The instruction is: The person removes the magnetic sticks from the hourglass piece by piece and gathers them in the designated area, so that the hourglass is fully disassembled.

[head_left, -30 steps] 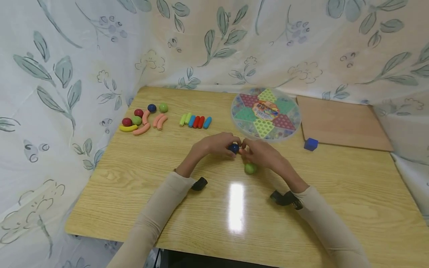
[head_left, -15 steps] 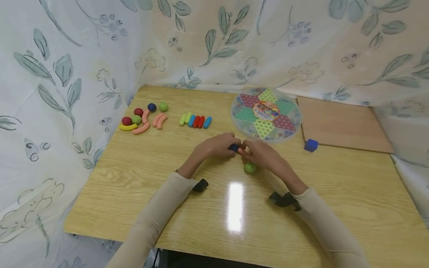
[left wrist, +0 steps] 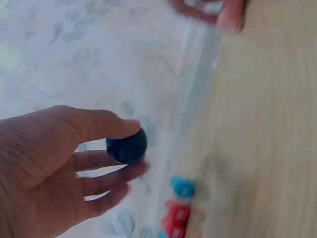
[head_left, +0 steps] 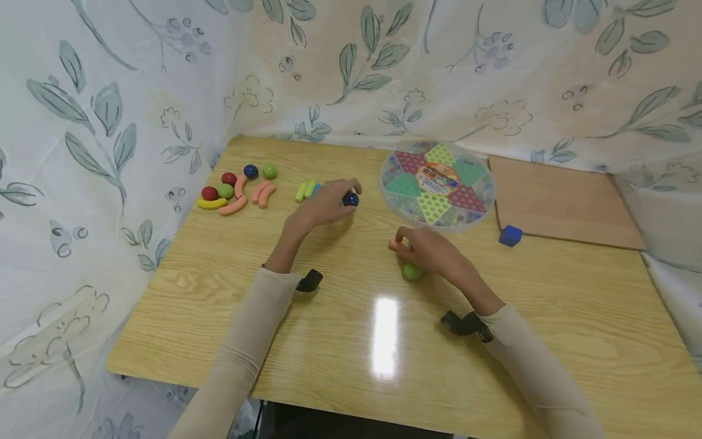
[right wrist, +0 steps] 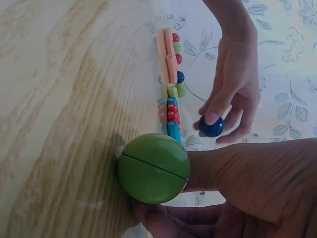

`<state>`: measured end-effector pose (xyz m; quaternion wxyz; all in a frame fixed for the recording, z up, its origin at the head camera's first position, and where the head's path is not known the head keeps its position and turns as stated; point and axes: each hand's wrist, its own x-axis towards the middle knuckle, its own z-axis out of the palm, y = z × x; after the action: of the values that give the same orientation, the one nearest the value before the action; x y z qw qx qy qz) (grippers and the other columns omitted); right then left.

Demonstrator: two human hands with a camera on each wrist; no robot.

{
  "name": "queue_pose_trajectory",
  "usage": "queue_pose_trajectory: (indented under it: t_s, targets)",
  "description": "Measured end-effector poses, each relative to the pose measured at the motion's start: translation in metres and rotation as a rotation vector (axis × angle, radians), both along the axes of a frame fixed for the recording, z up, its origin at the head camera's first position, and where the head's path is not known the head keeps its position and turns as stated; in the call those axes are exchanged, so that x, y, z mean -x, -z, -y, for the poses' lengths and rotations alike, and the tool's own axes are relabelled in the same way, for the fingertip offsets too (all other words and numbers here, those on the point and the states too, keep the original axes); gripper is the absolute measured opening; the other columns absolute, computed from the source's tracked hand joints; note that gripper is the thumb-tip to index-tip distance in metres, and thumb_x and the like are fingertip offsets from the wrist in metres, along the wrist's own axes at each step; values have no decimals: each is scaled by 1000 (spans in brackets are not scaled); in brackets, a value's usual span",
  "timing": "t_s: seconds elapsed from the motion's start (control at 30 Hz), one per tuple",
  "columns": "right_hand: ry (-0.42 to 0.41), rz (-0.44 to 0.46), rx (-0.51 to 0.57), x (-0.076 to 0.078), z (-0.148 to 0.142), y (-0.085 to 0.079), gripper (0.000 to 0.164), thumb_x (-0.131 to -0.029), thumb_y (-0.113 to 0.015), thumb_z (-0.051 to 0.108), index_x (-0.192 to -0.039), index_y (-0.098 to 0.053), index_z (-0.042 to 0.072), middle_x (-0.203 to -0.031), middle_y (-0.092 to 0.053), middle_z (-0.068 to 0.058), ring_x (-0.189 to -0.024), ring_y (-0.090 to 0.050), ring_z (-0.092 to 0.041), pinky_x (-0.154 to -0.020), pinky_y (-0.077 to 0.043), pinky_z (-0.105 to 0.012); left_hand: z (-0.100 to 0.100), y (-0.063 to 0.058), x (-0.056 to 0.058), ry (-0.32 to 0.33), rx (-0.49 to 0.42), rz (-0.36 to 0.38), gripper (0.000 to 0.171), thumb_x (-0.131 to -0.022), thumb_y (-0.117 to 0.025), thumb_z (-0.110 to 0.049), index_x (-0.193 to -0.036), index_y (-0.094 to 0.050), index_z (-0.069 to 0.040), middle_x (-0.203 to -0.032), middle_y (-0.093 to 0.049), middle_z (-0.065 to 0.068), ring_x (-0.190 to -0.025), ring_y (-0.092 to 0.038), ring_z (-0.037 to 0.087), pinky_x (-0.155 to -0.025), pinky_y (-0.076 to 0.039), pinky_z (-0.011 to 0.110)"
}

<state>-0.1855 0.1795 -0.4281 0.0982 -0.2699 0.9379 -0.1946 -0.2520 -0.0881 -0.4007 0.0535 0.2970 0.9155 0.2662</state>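
Observation:
My left hand (head_left: 323,204) pinches a dark blue ball (left wrist: 127,147) between thumb and fingertips, raised over the table beside the row of short coloured sticks (head_left: 304,190), partly covering them in the head view. Toward the middle of the table, my right hand (head_left: 433,251) has its fingers curled on a pink sausage-shaped piece (head_left: 393,244), of which only the end shows. A green ball (head_left: 412,272) with a groove round it lies on the table under the right palm. In the right wrist view this green ball (right wrist: 154,168) hides the right fingertips and the pink piece.
At the back left lie red, green and dark blue balls (head_left: 250,171), pink curved pieces (head_left: 233,205) and a yellow banana-shaped piece (head_left: 212,203). A round Chinese checkers board (head_left: 406,186) lies at the back, near a brown board (head_left: 565,201) and a blue cube (head_left: 510,236).
My left hand has moved away from the right hand, left and toward the back, carrying the dark blue ball. The right hand stays in place with the pink piece.

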Motion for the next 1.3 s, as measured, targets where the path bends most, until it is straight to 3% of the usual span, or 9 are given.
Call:
queue_pose_trajectory:
  t_s: [0.2,0.33,0.47,0.6,0.83,1.0,1.17,1.23,1.3]
  targets:
    - [1,2,10,-2,0,0,27,-107,-61,26,-113,-71,1,-66,-57,-1,-54,-37,-9,-55,-34,-26,44,-8,25,-218,9,-155,28,-95,-67,-8,-121,-62,0,-114,-73,23,-97,-62,37,-89,-52,51]
    - [-3,-4,11,-2,-1,0,26,-107,-60,25,-113,-70,1,-63,-54,1,-53,-34,-9,-54,-32,-26,69,-11,46,-305,112,-178,30,-93,-65,-8,-121,-59,-1,-117,-71,24,-101,-60,40,-96,-48,60]
    - [8,-6,3,0,-2,1,26,-107,-61,26,-113,-71,2,-64,-56,1,-54,-36,-9,-55,-34,-26,86,-11,70,-329,216,-162,35,-93,-66,-9,-126,-60,1,-127,-68,24,-115,-62,42,-105,-45,66]
    - [17,10,-1,0,-1,1,26,-107,-60,27,-112,-71,3,-65,-57,0,-56,-39,-10,-56,-36,-26,99,-7,85,-318,282,-151,32,-94,-66,-7,-125,-62,1,-131,-66,24,-122,-60,43,-106,-45,68]
    - [18,27,-11,-3,0,-2,26,-107,-60,27,-113,-70,4,-59,-46,4,-53,-35,-9,-54,-33,-25,124,7,103,-366,264,-165,27,-98,-62,-4,-124,-61,2,-128,-65,26,-117,-60,42,-101,-49,61]
    - [7,35,-12,-3,3,-2,26,-107,-60,27,-114,-71,5,-60,-46,4,-53,-34,-9,-55,-33,-26,143,12,105,-467,218,-139,34,-99,-63,-7,-132,-56,3,-136,-59,29,-120,-58,47,-100,-48,65]
    - [6,37,-1,-5,2,-3,26,-107,-61,27,-113,-71,4,-66,-57,1,-54,-37,-9,-57,-36,-26,138,-4,92,-584,97,-151,40,-102,-60,-11,-138,-56,3,-141,-54,32,-116,-58,50,-99,-47,69]
    - [12,43,10,-5,1,-4,26,-107,-61,27,-114,-71,4,-69,-62,-2,-55,-41,-10,-58,-38,-27,127,-12,84,-580,50,-168,38,-102,-61,-13,-137,-57,4,-142,-55,32,-118,-58,49,-100,-47,67]
    - [20,46,17,-5,0,-4,27,-107,-61,28,-115,-71,4,-75,-69,-5,-58,-48,-13,-60,-44,-30,110,-18,74,-508,17,-154,38,-103,-61,-14,-136,-58,4,-142,-56,31,-123,-58,48,-104,-48,64]
